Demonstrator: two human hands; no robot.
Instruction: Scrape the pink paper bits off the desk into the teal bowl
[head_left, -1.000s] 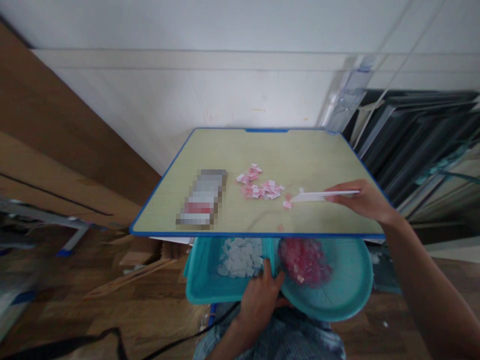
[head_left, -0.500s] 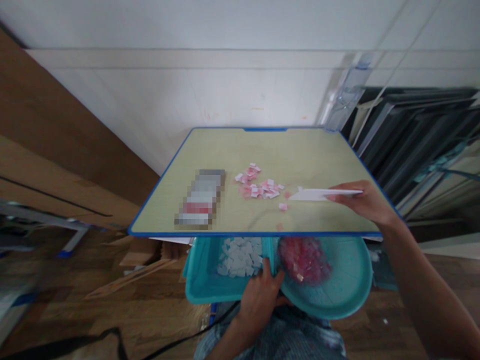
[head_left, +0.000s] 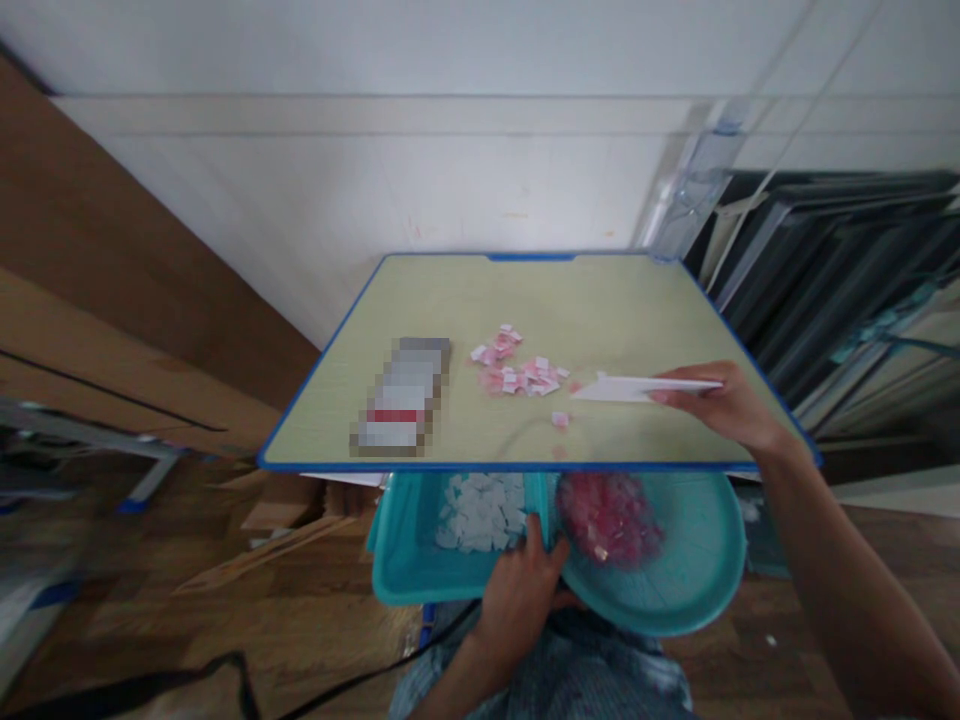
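Note:
My right hand (head_left: 718,405) is closed on a thin white folded card-like strip (head_left: 626,388), held low over the right part of the small table (head_left: 600,320). Left of its tip lies a cluster of small white and pink square pieces (head_left: 525,377). One single piece (head_left: 560,419) sits apart, nearer the front edge. Below the table, my left hand (head_left: 521,590) grips where the rims of a teal rectangular basket (head_left: 409,590) and a round teal tray (head_left: 697,610) meet. White pieces (head_left: 484,512) fill part of the basket. A reddish-pink heap (head_left: 611,520) lies in the tray.
A pixelated, phone-shaped thing (head_left: 405,395) lies on the table's left. A clear plastic bottle (head_left: 694,195) stands by the far right corner against the wall. Dark flat panels (head_left: 840,250) lean at the right, cardboard (head_left: 135,260) at the left.
The single loose piece has shifted slightly left and toward the front edge. The white strip's tip has moved a little left. My left hand stays put.

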